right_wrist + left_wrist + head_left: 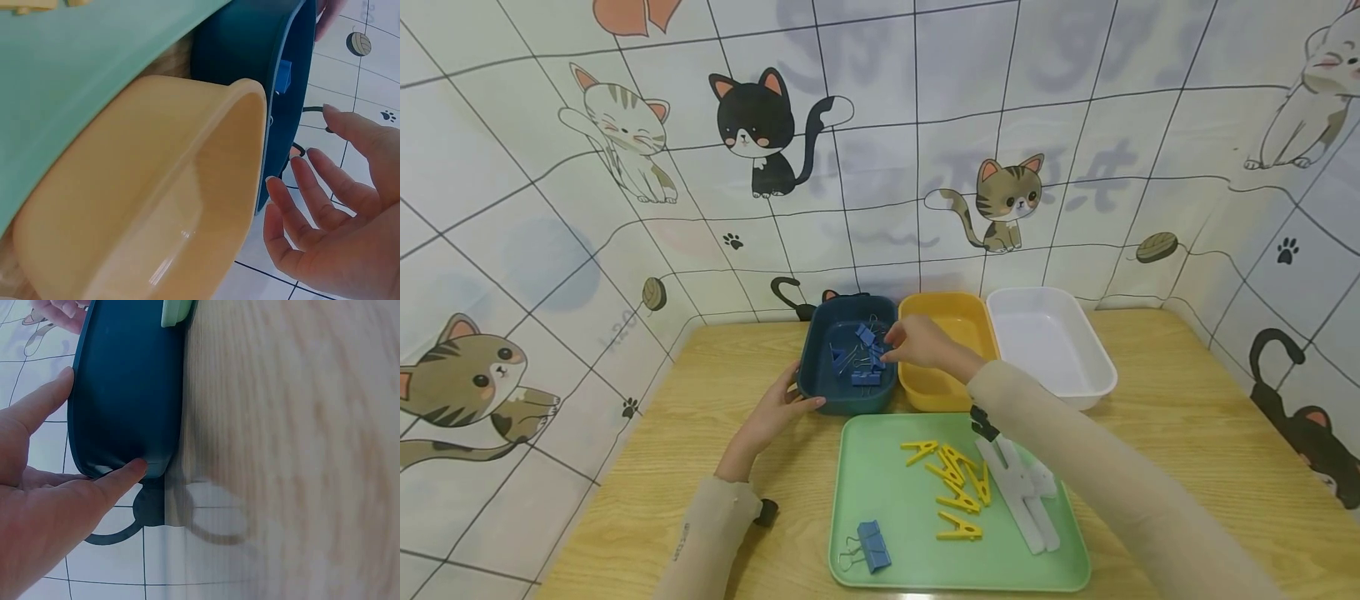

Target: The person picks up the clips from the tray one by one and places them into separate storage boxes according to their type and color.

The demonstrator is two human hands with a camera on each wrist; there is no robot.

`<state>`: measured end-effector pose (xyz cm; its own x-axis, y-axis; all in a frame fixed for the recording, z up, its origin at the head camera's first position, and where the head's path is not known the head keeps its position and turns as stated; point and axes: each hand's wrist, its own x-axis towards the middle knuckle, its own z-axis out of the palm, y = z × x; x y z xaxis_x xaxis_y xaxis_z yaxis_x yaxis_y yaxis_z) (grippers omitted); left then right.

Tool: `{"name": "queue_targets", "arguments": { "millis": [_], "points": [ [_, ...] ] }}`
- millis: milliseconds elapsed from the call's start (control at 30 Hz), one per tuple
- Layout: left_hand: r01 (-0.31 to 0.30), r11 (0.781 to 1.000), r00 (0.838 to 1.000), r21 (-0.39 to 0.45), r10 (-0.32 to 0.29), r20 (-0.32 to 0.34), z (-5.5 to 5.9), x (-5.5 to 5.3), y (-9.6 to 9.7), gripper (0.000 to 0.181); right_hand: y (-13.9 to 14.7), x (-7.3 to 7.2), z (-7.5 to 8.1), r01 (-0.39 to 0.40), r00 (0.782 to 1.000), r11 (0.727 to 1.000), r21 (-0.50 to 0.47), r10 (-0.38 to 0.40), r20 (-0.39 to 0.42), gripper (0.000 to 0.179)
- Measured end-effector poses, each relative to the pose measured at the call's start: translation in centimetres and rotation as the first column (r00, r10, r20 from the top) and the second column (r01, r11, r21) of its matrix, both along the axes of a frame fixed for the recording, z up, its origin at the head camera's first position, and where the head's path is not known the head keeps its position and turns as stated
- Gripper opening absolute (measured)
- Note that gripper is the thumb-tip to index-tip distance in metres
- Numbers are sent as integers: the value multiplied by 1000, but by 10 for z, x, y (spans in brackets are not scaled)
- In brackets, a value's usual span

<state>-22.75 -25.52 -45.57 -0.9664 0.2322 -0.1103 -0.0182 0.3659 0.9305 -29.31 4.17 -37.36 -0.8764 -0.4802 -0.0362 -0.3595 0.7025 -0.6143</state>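
Note:
My left hand [772, 417] rests against the left side of the dark blue bin [815, 379], thumb and fingers apart on its outer wall and rim, as the left wrist view confirms. Inside that bin lie several blue binder clips [866, 378] with wire handles. Over the bin's right edge hovers my right hand [923, 340], its fingers loosely bent. The right wrist view shows this hand with nothing between thumb and fingers. A larger blue binder clip [873, 546] lies at the lower left of the green tray [880, 467].
Several yellow clothespins [959, 527] and long white pieces [1018, 492] lie on the tray, the latter partly under my right forearm. A yellow bin [917, 387] and a white bin [1097, 358] stand right of the blue one. A cat-patterned sheet [880, 225] hangs behind the wooden table [1172, 400].

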Motion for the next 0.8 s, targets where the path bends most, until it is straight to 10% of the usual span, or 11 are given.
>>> {"name": "queue_targets", "arguments": {
  "millis": [800],
  "points": [
    [-9,1000,1000,3,9,6,-2,0,-1,94,16,37,-15,-18,1000,993,-116,17,-8,33]
  ]
}}
